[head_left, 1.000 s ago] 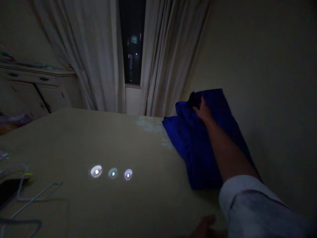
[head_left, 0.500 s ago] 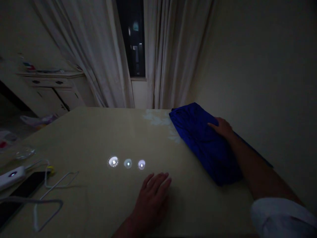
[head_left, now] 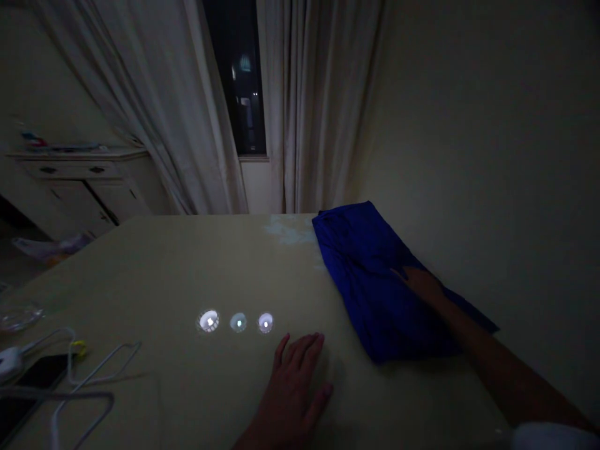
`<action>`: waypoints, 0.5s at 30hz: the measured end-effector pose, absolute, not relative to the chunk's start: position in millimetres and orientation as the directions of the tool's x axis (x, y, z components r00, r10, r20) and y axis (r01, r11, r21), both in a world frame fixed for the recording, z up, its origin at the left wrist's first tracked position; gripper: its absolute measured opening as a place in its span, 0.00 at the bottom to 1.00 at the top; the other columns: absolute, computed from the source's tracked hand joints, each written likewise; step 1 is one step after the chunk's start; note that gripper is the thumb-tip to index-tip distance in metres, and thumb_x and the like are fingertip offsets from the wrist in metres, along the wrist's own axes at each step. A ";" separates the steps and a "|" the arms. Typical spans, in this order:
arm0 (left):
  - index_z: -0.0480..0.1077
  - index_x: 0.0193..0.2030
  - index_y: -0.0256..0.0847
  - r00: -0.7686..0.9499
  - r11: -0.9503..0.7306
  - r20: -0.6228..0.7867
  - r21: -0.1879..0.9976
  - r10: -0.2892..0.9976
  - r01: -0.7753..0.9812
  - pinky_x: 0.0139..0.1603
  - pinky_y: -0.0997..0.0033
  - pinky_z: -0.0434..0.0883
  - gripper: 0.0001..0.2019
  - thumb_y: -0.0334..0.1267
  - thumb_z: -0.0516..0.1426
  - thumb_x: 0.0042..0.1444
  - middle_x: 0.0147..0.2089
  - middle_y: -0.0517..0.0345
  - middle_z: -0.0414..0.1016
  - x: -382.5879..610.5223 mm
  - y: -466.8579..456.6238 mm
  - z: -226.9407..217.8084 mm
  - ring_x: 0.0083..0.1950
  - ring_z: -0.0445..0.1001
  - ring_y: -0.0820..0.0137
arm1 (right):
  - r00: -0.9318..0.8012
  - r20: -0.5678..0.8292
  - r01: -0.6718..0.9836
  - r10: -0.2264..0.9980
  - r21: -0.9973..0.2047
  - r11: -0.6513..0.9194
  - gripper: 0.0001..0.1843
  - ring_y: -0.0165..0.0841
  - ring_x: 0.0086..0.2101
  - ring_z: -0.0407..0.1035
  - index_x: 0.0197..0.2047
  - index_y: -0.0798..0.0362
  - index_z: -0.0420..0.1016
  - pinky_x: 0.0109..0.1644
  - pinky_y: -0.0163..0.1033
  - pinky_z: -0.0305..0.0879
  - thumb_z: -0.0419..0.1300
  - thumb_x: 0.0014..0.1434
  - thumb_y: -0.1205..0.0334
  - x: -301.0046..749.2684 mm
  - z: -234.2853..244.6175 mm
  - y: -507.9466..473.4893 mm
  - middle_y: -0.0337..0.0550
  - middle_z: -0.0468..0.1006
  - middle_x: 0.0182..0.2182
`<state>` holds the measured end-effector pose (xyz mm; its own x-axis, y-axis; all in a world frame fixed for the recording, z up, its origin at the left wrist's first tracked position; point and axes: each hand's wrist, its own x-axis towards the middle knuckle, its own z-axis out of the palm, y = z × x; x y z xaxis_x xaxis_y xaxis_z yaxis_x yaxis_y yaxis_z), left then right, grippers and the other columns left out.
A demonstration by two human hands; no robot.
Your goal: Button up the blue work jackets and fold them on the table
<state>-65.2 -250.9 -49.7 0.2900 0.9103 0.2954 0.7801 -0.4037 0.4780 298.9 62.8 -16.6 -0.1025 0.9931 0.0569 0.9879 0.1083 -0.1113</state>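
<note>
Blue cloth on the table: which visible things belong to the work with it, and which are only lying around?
In the work:
blue cloth
right hand, on the cloth
left hand, nearby

Just lying about:
black flat device
white device
white cable

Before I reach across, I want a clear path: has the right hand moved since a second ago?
Yes. Judged against the window, the right hand has shifted rightward and lower in the view.
</note>
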 end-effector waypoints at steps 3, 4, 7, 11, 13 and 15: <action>0.49 0.80 0.53 0.145 -0.364 0.388 0.583 0.910 0.727 0.79 0.40 0.55 0.30 0.46 0.49 0.73 0.77 0.52 0.61 -68.4 -251.3 -59.2 0.78 0.58 0.59 | -0.150 -0.040 0.988 0.988 0.022 0.151 0.36 0.53 0.52 0.78 0.63 0.54 0.76 0.59 0.58 0.69 0.45 0.71 0.36 250.7 -1.0 3.2 0.64 0.82 0.52; 0.53 0.78 0.54 0.041 -0.322 0.408 0.651 0.912 0.687 0.78 0.42 0.57 0.27 0.45 0.46 0.74 0.77 0.54 0.62 -73.1 -252.2 -60.5 0.78 0.59 0.59 | -0.194 -0.045 0.980 0.980 0.027 0.195 0.37 0.53 0.52 0.78 0.63 0.56 0.76 0.60 0.58 0.69 0.45 0.71 0.37 234.1 2.5 -22.3 0.65 0.82 0.52; 0.63 0.72 0.52 -0.358 -0.147 0.348 0.863 0.867 0.483 0.74 0.47 0.65 0.25 0.47 0.40 0.75 0.73 0.54 0.67 -101.9 -258.9 -52.0 0.75 0.64 0.59 | -0.362 -0.063 0.932 0.930 -0.035 0.360 0.44 0.58 0.56 0.74 0.68 0.60 0.73 0.61 0.58 0.68 0.51 0.66 0.32 190.7 2.6 -109.6 0.70 0.79 0.55; 0.65 0.70 0.53 -0.604 -0.078 0.413 0.862 0.682 0.501 0.73 0.39 0.65 0.24 0.52 0.49 0.70 0.69 0.52 0.71 -141.1 -277.5 -22.7 0.71 0.68 0.49 | -0.643 -0.177 0.759 0.745 -0.275 0.590 0.57 0.63 0.63 0.68 0.75 0.38 0.64 0.64 0.62 0.67 0.62 0.48 0.19 156.2 -4.5 -207.7 0.55 0.71 0.68; 0.63 0.72 0.59 -0.422 -0.148 0.554 0.713 0.717 0.685 0.72 0.37 0.67 0.27 0.50 0.55 0.66 0.69 0.53 0.73 -136.7 -286.7 -18.1 0.68 0.72 0.47 | -0.727 -0.197 0.666 0.657 -0.433 0.607 0.51 0.58 0.60 0.72 0.72 0.28 0.65 0.62 0.59 0.71 0.63 0.49 0.21 150.4 5.0 -222.6 0.45 0.75 0.65; 0.60 0.74 0.66 -0.066 -0.314 0.626 0.477 0.777 0.821 0.67 0.37 0.73 0.32 0.44 0.57 0.63 0.68 0.56 0.75 -115.1 -291.6 -30.1 0.65 0.76 0.47 | -0.698 -0.084 0.638 0.712 -0.525 0.563 0.39 0.51 0.56 0.76 0.69 0.30 0.71 0.61 0.55 0.71 0.57 0.59 0.25 153.4 23.6 -205.2 0.42 0.80 0.60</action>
<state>-115.1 -291.6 -30.1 -0.0663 0.7772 0.6258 0.8210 -0.3139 0.4768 153.4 -205.2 23.6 -0.6976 0.7115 -0.0842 0.6381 0.5635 -0.5247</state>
